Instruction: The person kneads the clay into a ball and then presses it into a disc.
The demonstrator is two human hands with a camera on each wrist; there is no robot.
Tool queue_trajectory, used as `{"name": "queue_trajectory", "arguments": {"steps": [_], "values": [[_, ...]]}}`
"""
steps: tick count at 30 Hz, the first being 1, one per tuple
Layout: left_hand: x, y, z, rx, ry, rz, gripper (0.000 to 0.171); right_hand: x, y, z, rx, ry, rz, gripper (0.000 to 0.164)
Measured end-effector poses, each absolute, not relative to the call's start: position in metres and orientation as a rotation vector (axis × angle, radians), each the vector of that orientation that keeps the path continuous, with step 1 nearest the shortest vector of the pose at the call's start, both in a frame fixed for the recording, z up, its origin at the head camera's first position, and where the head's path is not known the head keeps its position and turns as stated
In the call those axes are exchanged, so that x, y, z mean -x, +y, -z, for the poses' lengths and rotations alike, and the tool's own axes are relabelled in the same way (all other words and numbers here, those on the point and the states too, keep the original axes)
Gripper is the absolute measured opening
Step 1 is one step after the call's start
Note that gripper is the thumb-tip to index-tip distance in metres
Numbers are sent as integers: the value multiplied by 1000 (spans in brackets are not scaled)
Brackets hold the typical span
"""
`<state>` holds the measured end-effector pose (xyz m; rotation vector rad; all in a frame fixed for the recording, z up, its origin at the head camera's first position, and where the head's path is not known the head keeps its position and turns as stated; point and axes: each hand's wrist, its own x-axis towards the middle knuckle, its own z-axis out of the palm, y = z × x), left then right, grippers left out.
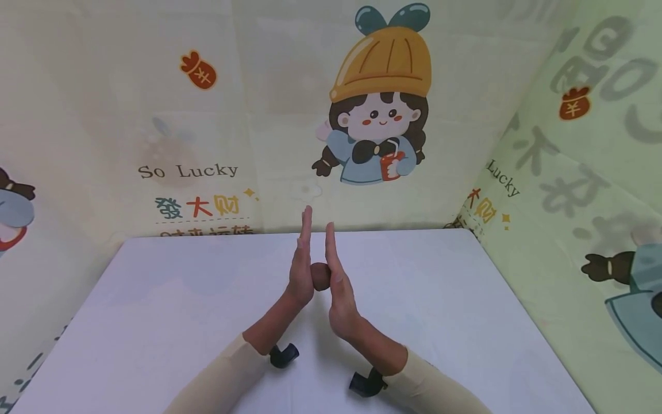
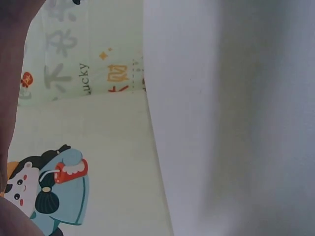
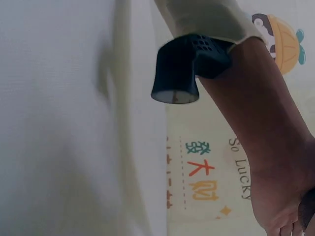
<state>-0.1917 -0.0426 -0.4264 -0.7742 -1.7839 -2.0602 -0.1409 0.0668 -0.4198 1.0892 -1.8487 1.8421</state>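
A round brown ball (image 1: 320, 276), looking like clay or dough, sits between two upright palms in the head view. From the left side, my left hand (image 1: 301, 264) presses it with straight fingers pointing up and away. My right hand (image 1: 341, 293) presses from the other side, its fingers likewise straight. Both hands are raised over the white table, and the fingertips stand apart. In the right wrist view the left hand (image 3: 273, 199) shows at the lower right, the ball's dark edge beside it. Only skin along the left edge appears in the left wrist view.
The white tabletop (image 1: 170, 322) spreads under both forearms. Behind it hangs a printed cloth (image 1: 279, 115) with cartoon figures and lettering, and another printed cloth (image 1: 548, 190) borders the right side. Black wrist cameras (image 1: 284, 355) jut inward from both cream sleeves.
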Motion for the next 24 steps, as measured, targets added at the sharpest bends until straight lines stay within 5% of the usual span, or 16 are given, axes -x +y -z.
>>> {"name": "queue_trajectory", "arguments": {"steps": [24], "values": [[151, -21, 428, 1037, -1780, 2081, 59, 170, 83, 393, -903, -1851, -1935, 67]]}}
